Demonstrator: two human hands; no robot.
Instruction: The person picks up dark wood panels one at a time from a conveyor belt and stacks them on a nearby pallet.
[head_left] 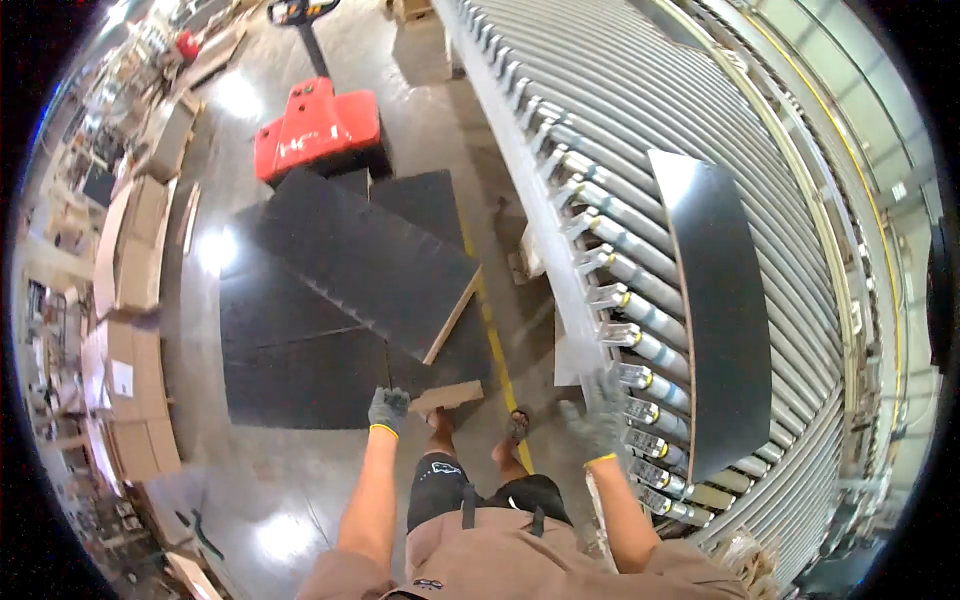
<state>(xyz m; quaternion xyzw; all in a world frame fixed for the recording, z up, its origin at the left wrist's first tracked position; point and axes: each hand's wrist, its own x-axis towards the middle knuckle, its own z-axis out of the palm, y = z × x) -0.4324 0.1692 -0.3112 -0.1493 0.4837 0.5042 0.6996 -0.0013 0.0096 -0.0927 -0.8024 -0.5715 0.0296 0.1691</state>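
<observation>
My left hand (pixel 388 409), in a grey glove with a yellow cuff, is at the near edge of a stack of black panels (pixel 290 375). Its fingers point forward, a little apart, and nothing shows in them. My right hand (pixel 596 415), gloved the same way and blurred by motion, is beside the roller conveyor's near side. Its thumb and fingers look spread, with no held thing visible. One thick black board (pixel 375 255) with a pale brown edge lies askew on the stack. On the rollers rests a long black panel (pixel 725 310).
A red pallet jack (pixel 318 130) stands beyond the stack. The roller conveyor (pixel 640 270) runs along my right. Brown cardboard (pixel 140 400) is stacked at the left. A brown strip (pixel 448 396) lies by my feet, near a yellow floor line (pixel 500 362).
</observation>
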